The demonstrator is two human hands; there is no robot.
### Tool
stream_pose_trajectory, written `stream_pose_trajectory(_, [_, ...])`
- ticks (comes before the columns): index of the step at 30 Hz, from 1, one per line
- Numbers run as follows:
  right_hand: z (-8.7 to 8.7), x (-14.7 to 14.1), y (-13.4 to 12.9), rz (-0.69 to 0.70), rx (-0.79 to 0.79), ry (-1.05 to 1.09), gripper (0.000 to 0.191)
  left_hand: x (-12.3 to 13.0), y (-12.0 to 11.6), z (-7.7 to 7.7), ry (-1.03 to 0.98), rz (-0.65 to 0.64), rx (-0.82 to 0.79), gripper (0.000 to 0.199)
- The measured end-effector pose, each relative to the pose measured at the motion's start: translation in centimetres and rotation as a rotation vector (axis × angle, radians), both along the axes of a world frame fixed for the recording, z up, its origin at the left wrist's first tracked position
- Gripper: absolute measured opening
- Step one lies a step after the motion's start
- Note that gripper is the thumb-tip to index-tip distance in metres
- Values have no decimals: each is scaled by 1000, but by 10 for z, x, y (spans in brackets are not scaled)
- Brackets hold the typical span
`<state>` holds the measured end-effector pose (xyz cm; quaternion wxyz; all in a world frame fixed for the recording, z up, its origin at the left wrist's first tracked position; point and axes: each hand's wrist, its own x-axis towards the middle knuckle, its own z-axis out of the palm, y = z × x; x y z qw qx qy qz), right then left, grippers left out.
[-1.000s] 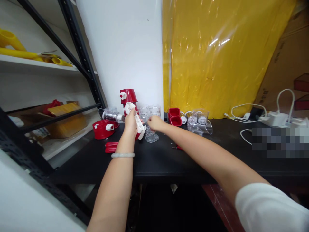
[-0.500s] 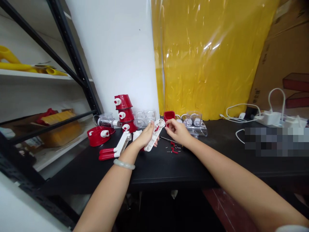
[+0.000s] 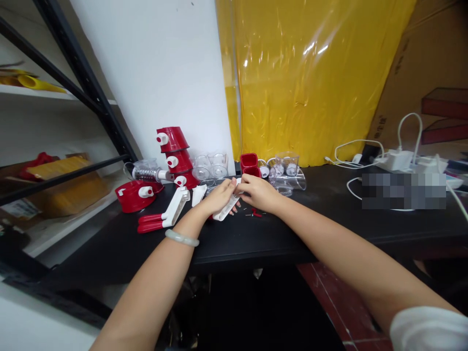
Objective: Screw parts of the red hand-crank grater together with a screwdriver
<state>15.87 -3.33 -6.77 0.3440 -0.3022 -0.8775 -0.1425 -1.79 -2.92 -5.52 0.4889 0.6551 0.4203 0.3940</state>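
White handle pc: smooth plstc. Red housings: glossy plstc. Cups: shiny plstc. Tabletop: matt.

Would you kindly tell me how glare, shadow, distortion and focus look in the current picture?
In the head view, white glare streaks the yellow sheet; in the head view, the space below the black table is very dark; in the head view, the shelf post leans, perhaps from wide-angle distortion; in the head view, the small red parts look too soft for detail.
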Motion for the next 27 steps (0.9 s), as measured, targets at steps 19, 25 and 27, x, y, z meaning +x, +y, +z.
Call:
stream_pose_trajectory(19, [-8,1,11,-17,72,-10,10,-2,0,5,-84,-83,-171,28])
stream_pose_trajectory(25, [-9,3,14,48,12,26,10,-2,0,7,-98,-35,-195,28])
stream_pose_trajectory(27, [-10,3,14,65,6,38,10,-3,1,7,-100,-49,-198,29])
